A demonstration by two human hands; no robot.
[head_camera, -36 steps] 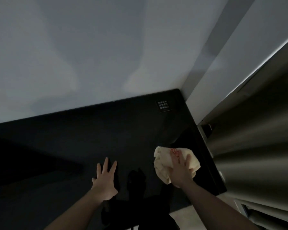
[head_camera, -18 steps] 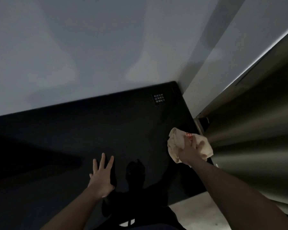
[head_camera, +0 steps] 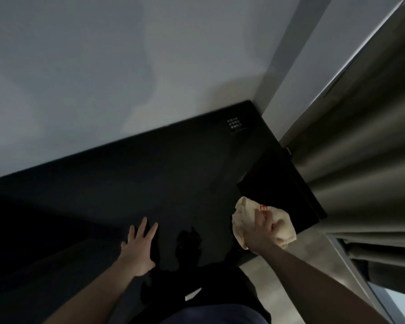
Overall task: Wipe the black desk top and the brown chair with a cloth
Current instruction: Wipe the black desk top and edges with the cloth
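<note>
Crumpled cream cloth (head_camera: 262,220) clenched in right grip (head_camera: 264,232) on glossy black desk (head_camera: 173,178); left grip (head_camera: 139,249) flat, fingers spread, empty.

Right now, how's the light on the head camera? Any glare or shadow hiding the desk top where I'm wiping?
Head view: dim overall, no glare; the black desk top reads near-featureless, darkest at left. It mirrors a dark silhouette between the left hand and the right hand. The cream cloth is the brightest thing. Wide-angle tilt slants the wall and curtain.
</note>
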